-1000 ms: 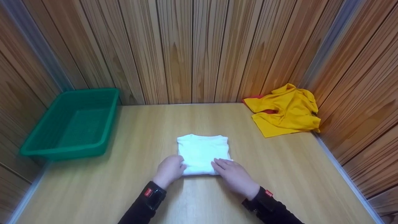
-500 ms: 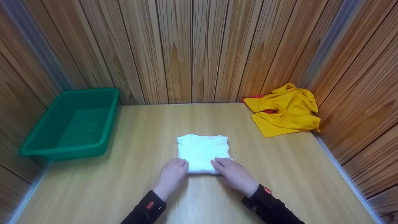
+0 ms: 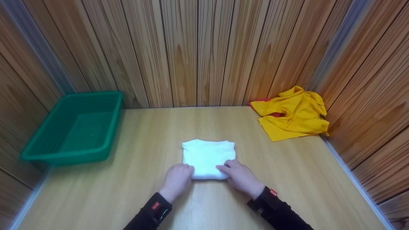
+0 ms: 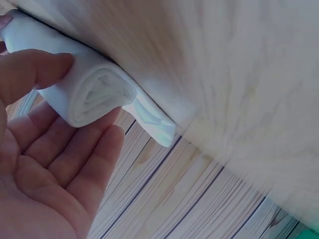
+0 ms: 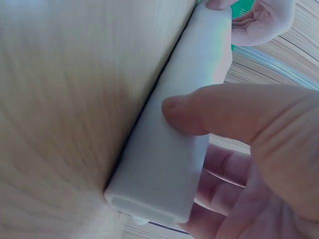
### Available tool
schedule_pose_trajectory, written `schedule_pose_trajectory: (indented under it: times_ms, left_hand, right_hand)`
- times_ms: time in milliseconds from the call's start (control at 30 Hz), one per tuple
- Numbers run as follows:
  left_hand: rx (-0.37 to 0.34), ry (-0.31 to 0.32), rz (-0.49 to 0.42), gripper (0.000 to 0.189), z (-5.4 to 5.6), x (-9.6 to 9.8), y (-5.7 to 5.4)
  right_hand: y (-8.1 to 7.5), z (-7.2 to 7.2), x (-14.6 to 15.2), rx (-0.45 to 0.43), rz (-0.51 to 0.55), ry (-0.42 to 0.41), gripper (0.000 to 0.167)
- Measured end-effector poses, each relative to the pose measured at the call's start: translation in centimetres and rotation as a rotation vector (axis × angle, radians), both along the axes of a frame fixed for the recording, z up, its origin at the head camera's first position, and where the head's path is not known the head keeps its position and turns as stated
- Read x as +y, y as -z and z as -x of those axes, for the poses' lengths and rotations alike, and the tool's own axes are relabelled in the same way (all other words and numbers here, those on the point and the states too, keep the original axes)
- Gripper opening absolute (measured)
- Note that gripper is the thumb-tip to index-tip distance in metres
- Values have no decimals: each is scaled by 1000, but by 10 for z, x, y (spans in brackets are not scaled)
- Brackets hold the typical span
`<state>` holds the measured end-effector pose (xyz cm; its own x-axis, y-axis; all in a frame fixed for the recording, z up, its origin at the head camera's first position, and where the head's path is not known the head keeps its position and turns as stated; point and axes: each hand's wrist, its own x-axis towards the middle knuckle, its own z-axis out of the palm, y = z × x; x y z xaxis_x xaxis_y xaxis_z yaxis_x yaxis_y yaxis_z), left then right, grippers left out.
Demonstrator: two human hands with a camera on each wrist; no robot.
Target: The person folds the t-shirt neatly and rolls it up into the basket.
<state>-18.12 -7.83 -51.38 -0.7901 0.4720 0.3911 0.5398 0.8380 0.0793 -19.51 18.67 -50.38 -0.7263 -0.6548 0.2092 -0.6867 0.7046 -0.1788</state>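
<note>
A white shirt (image 3: 209, 156), folded small, lies at the middle of the table with its near edge rolled into a thick band. In the left wrist view the roll's end (image 4: 102, 94) shows several layers. My left hand (image 3: 178, 179) grips the roll's left end, thumb on the near side and fingers over the far side. My right hand (image 3: 243, 177) holds the right end the same way, its thumb (image 5: 189, 114) pressed on the near face of the roll in the right wrist view. The shirt's far part lies flat beyond the hands.
A green plastic basket (image 3: 110, 140) stands at the left by the wall. Crumpled yellow clothing (image 3: 297, 111) lies in the far right corner, with a red piece (image 3: 263, 99) partly under it. Wood-panelled walls (image 3: 198, 54) enclose the table (image 3: 153, 134) at the back and sides.
My left hand has shifted slightly right and up along the near edge and now grips the roll's end. The right hand's fingers, earlier lying flat on top, have curled around the roll.
</note>
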Motion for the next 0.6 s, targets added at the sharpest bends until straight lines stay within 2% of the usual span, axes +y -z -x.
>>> schedule_pose_trajectory:
  times_ms: [167,300,433,533,600]
  left_hand:
    - [-86,26,-61,21,-4,-4,-4]
    - [-158,48,-67,24,-7,-7,-7]
    - [-199,57,-49,25,-10,-7,-11]
    - [-225,56,-51,26,-8,-8,-13]
    - [-266,55,-84,26,-5,-9,-13]
  right_hand:
    - [-1,-4,2,-28,-13,-5,45]
    - [-4,-9,4,-39,-22,-25,46]
    - [-8,-12,5,-23,-17,-67,46]
    - [-11,-10,7,-57,-16,-83,43]
    - [-13,-5,8,-111,-15,-74,40]
